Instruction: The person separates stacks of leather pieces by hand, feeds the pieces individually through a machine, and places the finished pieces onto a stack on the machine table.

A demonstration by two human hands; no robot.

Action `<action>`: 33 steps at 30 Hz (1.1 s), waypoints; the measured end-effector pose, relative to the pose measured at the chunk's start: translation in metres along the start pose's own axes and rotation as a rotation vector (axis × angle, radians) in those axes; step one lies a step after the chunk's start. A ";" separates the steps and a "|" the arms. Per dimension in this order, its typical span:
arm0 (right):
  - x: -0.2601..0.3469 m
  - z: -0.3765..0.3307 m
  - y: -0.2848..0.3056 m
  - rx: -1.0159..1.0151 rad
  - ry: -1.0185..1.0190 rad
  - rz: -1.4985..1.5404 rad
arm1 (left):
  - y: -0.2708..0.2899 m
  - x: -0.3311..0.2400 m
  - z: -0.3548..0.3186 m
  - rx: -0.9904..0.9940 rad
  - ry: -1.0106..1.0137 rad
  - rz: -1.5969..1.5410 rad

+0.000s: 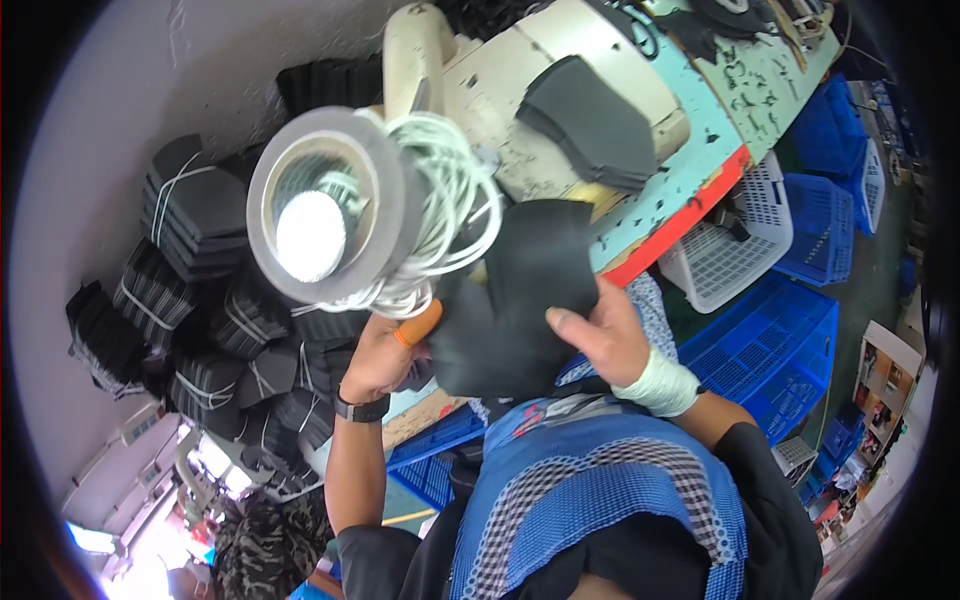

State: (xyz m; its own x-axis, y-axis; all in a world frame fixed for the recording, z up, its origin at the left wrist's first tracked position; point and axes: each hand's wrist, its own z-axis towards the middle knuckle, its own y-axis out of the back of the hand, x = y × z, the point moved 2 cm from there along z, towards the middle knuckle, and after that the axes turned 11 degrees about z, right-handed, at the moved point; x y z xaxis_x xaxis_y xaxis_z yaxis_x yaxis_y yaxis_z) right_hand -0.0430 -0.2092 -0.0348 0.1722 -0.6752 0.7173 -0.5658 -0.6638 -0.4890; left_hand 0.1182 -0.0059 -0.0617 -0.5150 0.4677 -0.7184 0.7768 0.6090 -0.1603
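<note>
Flat, matte black piece of soft sheet material [520, 300], cut to a curved outline with a shallow notch along its upper left edge. Held up in the air between both hands, broad face turned toward the camera, roughly upright and slightly tilted. Pinched at the lower left edge by the left hand [385, 355], whose orange rubber finger cover [418, 325] touches that edge. Gripped at the right edge by the right hand [600, 335], thumb pressed flat on the front face. Surface smooth, unfolded, uncreased; lower edge hidden behind the blue checked apron.
</note>
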 end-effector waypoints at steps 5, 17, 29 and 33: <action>0.003 0.000 -0.003 0.015 -0.058 0.007 | -0.005 -0.016 -0.012 0.067 0.057 0.576; 0.002 0.002 -0.004 0.021 -0.062 -0.032 | -0.026 -0.023 -0.022 -0.123 0.089 0.009; 0.105 0.016 0.006 -0.013 0.459 -0.103 | -0.044 -0.007 -0.038 -0.247 -0.272 0.272; 0.172 0.082 0.054 0.068 0.493 -0.154 | -0.049 -0.011 -0.030 -0.162 -0.309 0.218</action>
State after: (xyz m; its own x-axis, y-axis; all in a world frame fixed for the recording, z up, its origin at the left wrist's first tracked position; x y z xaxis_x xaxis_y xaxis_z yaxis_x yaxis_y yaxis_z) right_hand 0.0228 -0.3875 0.0217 -0.1602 -0.3476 0.9239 -0.5074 -0.7738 -0.3791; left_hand 0.0749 -0.0220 -0.0254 -0.1920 0.3975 -0.8973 0.7757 0.6216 0.1094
